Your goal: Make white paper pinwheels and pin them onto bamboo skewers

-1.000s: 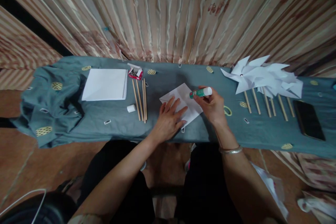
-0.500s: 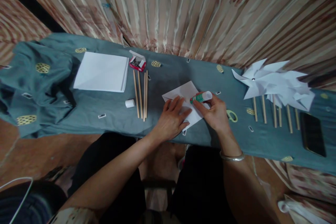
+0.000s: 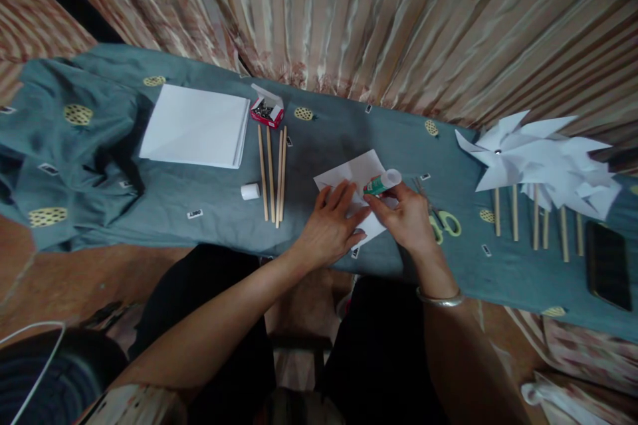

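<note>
A square of white paper [image 3: 367, 163], with a flap or crease showing, lies before me on the cloth. My left hand [image 3: 329, 224] rests on its left part, fingers spread and holding nothing. In my right hand [image 3: 405, 212] is a green glue stick [image 3: 383, 182] with a white base, gripped by thumb and fingers. It slants over the paper, its tip low near the middle; whether it touches is hard to make out. The glue stick's white cap [image 3: 250, 191] lies on its side to the left. Scissors with pale green handles [image 3: 451, 223] lie just right of my right hand.
Left are a stack of white paper [image 3: 197, 126], an open red box of small metal pins [image 3: 268, 108] and several wooden sticks [image 3: 272, 176]. Several paper pinwheels [image 3: 543, 156] on sticks and a black phone [image 3: 608, 265] lie right. A curtain [image 3: 323, 20] hangs behind the table.
My right hand has shifted slightly left and down over the paper with the glue stick. More of the scissors now shows beside it. The camera view has turned a little.
</note>
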A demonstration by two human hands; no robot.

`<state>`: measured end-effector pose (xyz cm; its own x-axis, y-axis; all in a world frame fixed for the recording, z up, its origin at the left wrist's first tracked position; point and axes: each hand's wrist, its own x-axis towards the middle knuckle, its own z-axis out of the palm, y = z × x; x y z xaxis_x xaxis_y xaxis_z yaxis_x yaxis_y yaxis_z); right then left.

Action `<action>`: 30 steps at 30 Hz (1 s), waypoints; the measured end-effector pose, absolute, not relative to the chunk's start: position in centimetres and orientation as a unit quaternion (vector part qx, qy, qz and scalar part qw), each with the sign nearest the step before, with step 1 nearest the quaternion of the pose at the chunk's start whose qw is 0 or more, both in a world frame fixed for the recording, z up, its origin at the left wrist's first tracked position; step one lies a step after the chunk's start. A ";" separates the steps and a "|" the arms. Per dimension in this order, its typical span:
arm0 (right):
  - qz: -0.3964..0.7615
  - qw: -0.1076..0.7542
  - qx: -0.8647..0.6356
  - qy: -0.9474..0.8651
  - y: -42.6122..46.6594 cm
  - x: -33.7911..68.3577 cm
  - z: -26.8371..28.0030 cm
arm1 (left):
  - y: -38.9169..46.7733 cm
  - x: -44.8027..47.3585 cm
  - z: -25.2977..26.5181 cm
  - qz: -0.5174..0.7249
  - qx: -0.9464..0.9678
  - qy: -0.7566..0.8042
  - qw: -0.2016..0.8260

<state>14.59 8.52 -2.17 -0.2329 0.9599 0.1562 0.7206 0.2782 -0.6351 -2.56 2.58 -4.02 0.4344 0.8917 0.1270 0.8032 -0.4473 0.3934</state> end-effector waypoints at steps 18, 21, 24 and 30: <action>0.179 0.260 -0.541 -0.779 8.2 14.5 -2.7 | 2.6 -2.3 -4.4 0.153 0.839 0.507 0.127; 0.175 0.262 -0.541 -0.779 8.3 14.4 -2.7 | 2.6 -2.3 -4.5 0.153 0.840 0.506 0.124; 0.172 0.261 -0.541 -0.781 8.3 14.4 -2.7 | 2.6 -2.3 -4.7 0.155 0.839 0.507 0.121; 0.170 0.251 -0.542 -0.784 8.1 14.5 -2.5 | 2.7 -2.4 -4.7 0.152 0.839 0.508 0.127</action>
<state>14.46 8.12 -2.52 -0.2857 0.9353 0.2088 0.7647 0.3539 -0.5385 -2.35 2.71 -4.69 0.4388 0.8898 0.1257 0.8130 -0.4526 0.3662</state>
